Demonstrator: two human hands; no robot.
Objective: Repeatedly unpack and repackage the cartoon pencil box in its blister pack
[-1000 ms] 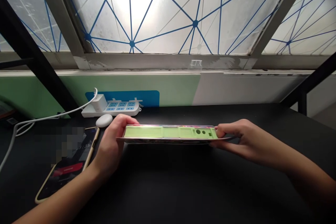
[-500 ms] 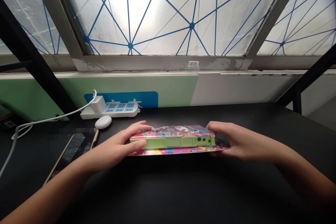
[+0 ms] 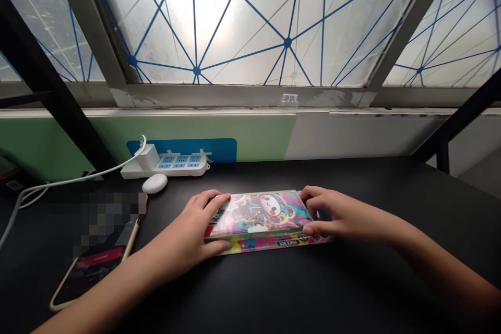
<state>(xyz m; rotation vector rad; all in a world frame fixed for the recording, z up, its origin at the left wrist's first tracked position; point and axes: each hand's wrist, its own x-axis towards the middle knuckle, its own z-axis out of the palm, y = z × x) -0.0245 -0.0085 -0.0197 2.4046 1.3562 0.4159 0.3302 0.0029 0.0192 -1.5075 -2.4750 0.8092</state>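
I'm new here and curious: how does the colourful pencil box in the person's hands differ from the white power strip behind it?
The pencil box is covered in bright cartoon print; the power strip is plain white with blue sockets. The pencil box is gripped at its ends by the left hand and right hand; the power strip lies untouched by the wall. The power strip has a white charger plugged in; the pencil box has nothing attached. Both are long, flat and rest on the black table.
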